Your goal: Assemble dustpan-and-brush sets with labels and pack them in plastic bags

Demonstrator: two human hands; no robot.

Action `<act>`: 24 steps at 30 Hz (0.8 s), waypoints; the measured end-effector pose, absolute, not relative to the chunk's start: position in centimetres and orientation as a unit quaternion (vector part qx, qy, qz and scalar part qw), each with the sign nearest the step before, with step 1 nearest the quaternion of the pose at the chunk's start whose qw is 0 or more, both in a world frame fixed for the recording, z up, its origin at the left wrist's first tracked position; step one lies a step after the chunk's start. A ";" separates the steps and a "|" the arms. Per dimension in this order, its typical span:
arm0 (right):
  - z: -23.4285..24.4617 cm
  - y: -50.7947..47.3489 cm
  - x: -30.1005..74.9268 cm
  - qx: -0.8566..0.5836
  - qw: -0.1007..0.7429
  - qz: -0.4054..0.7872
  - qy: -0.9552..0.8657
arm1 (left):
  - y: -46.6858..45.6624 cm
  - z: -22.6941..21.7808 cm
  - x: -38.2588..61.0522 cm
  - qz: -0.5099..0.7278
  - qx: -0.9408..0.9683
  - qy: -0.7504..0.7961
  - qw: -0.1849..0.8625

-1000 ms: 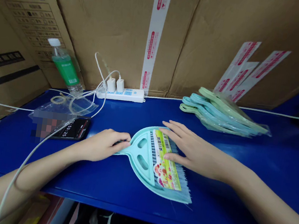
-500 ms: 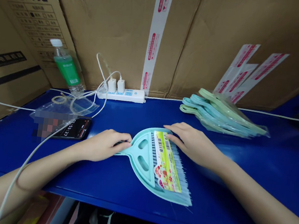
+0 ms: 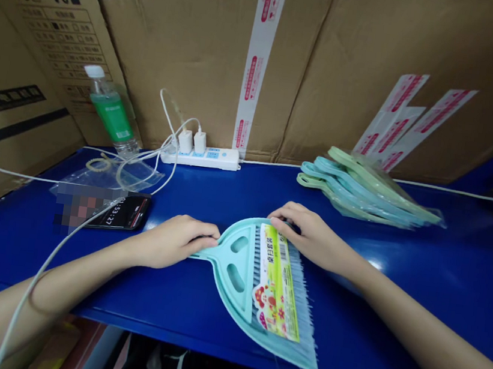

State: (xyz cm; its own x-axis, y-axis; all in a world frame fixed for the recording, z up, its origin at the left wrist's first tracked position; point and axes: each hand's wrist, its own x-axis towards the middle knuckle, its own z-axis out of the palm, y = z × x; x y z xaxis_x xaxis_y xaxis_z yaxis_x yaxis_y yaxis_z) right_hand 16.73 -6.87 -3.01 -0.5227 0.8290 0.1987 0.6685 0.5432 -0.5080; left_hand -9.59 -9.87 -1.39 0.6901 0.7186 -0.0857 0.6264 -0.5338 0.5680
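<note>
A light-blue dustpan (image 3: 227,294) lies under a matching hand brush with grey-blue bristles (image 3: 304,295), its wide end pointing right. Across the brush is a printed card label (image 3: 279,279) with a cartoon figure and flowers. My left hand (image 3: 179,241) is closed around the handle end, thumb on top, hiding most of the handle. At the far upper corner of the dustpan, my right hand (image 3: 308,234) pinches the rim between thumb and fingers. The near edge of the set reaches close to the table's front edge.
Wrapped green and blue dustpan sets (image 3: 364,191) are stacked at the back right of the blue table (image 3: 237,189). A power strip (image 3: 222,158) with chargers, a bottle (image 3: 113,112), a phone (image 3: 131,213) and a plastic bag (image 3: 86,178) stand left. A white cable (image 3: 42,269) crosses my left forearm.
The dustpan and brush have tilted, their face turning more toward me and the near corner coming lower in view. My right hand's fingers have closed on the rim; my left hand keeps the handle.
</note>
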 end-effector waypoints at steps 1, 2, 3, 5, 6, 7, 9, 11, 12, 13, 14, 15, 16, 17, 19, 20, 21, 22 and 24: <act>-2.9 -6.9 16.7 -0.443 0.211 0.205 -0.846 | -9.8 -1.4 -9.6 0.081 0.870 0.387 0.295; -2.7 -7.0 16.7 -0.448 0.209 0.225 -0.840 | -9.8 -1.5 -9.6 0.084 0.867 0.389 0.299; -2.6 -7.0 16.8 -0.451 0.207 0.246 -0.833 | -9.7 -1.5 -9.6 0.086 0.865 0.391 0.304; -2.5 -6.9 17.0 -0.453 0.206 0.286 -0.819 | -9.5 -1.5 -9.6 0.091 0.859 0.394 0.312; -2.5 -6.9 17.1 -0.452 0.210 0.304 -0.812 | -9.4 -1.6 -9.7 0.094 0.857 0.395 0.316; -2.5 -6.8 17.2 -0.450 0.215 0.322 -0.804 | -9.4 -1.6 -9.7 0.096 0.856 0.395 0.319; -2.8 -6.7 17.4 -0.451 0.225 0.367 -0.782 | -9.2 -1.6 -9.8 0.098 0.856 0.391 0.323; -3.0 -6.6 17.6 -0.452 0.232 0.425 -0.749 | -9.1 -1.5 -9.9 0.103 0.856 0.389 0.324; -3.0 -6.5 17.7 -0.451 0.236 0.457 -0.730 | -9.1 -1.5 -10.0 0.108 0.856 0.390 0.322; -3.1 -6.5 17.7 -0.448 0.242 0.488 -0.709 | -9.0 -1.5 -10.0 0.113 0.855 0.393 0.319; -3.2 -6.5 17.7 -0.443 0.251 0.518 -0.687 | -8.9 -1.5 -10.1 0.120 0.854 0.397 0.314; -3.2 -6.5 17.7 -0.440 0.259 0.547 -0.664 | -8.9 -1.5 -10.1 0.125 0.853 0.402 0.309; -3.2 -6.5 17.7 -0.436 0.264 0.573 -0.641 | -8.8 -1.5 -10.2 0.129 0.851 0.408 0.304; -3.3 -6.5 17.6 -0.435 0.268 0.594 -0.621 | -8.7 -1.5 -10.2 0.131 0.850 0.414 0.299; -3.3 -6.5 17.6 -0.436 0.269 0.622 -0.593 | -8.6 -1.5 -10.3 0.127 0.848 0.424 0.292; -3.4 -6.4 17.5 -0.435 0.269 0.630 -0.585 | -8.6 -1.5 -10.3 0.123 0.848 0.428 0.288; -3.5 -6.4 17.5 -0.433 0.269 0.635 -0.581 | -8.7 -1.5 -10.3 0.120 0.849 0.430 0.283; -3.5 -6.4 17.5 -0.430 0.270 0.637 -0.580 | -8.7 -1.5 -10.3 0.117 0.850 0.432 0.276; -3.7 -6.4 17.6 -0.421 0.272 0.638 -0.585 | -8.9 -1.4 -10.2 0.109 0.854 0.437 0.262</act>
State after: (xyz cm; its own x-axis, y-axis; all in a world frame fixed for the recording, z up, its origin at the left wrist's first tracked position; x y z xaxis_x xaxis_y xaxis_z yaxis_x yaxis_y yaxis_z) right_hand 17.57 -6.36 -3.72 -0.4973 0.8396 -0.2185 0.1453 -0.1677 -0.9751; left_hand -10.24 -8.89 -1.44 0.5945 0.8029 -0.0427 0.6890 -0.4813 0.5418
